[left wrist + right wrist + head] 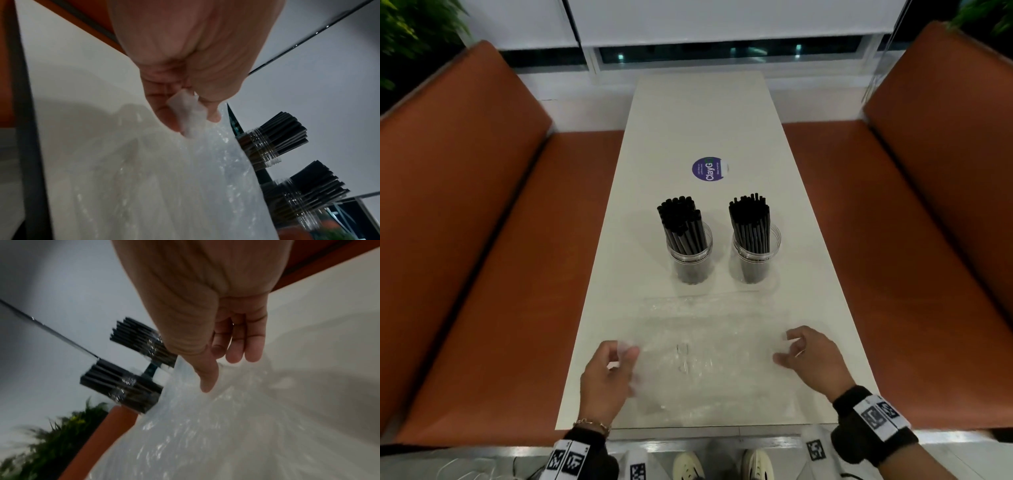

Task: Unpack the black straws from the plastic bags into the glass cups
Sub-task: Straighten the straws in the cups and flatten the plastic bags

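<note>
Two glass cups, the left one [690, 255] and the right one [756, 253], stand mid-table, each packed with upright black straws [681, 219]. Nearer me, clear plastic bags [698, 349] lie flat and crumpled on the white table; I see no straws in them. My left hand [616, 363] is at their left edge and pinches a fold of plastic [188, 112] between thumb and fingers. My right hand [796, 353] hovers at the bags' right edge with relaxed, slightly curled fingers [236, 352] and holds nothing. Both cups [131, 386] also appear in the wrist views.
The narrow white table [698, 120] runs away from me, with a round purple sticker [710, 168] beyond the cups. Orange benches flank it on the left [482, 240] and right [911, 240]. My shoes [688, 466] show below the table's near edge.
</note>
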